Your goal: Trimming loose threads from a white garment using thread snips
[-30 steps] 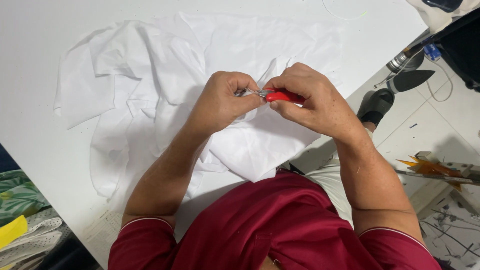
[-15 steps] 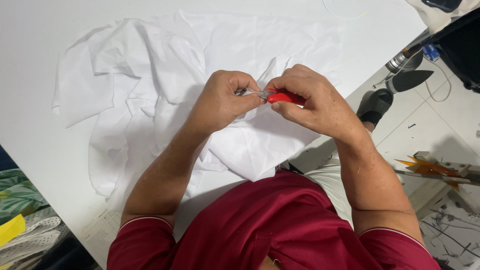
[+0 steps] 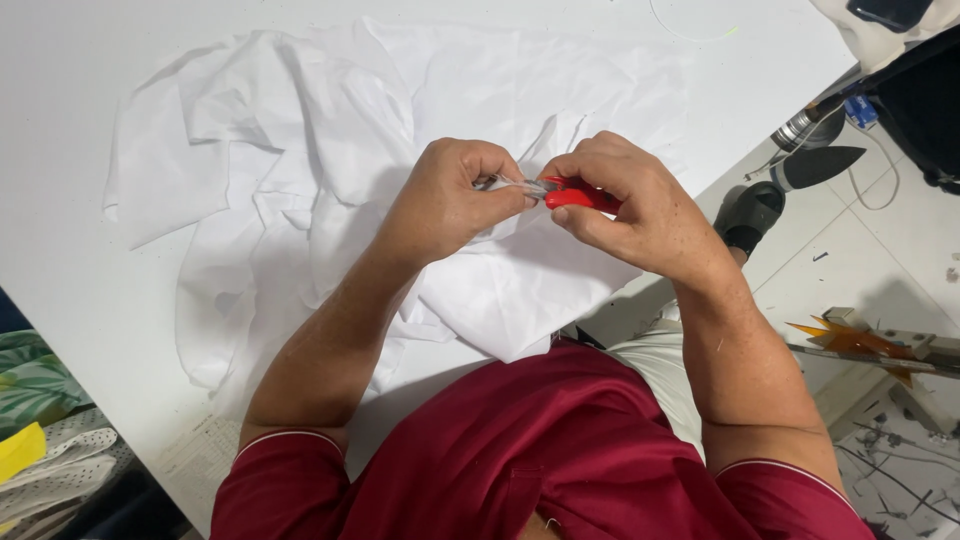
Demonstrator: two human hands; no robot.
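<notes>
A crumpled white garment (image 3: 300,170) lies spread on a white table (image 3: 60,280). Over its near part my left hand (image 3: 450,200) pinches a small fold of the white cloth between thumb and fingers. Right beside it my right hand (image 3: 625,205) grips small red-handled thread snips (image 3: 575,195), their metal tips touching the pinched cloth at my left fingertips. My fingers hide most of the snips.
A black sandal (image 3: 748,215) and a dark iron (image 3: 815,165) with its cord sit on the tiled floor at the right. Orange-tipped metal parts (image 3: 860,345) lie lower right. Patterned fabric and a yellow piece (image 3: 25,450) are at the lower left.
Both hands stay together over the cloth, with only a slight shift. The snips remain at the pinched fold.
</notes>
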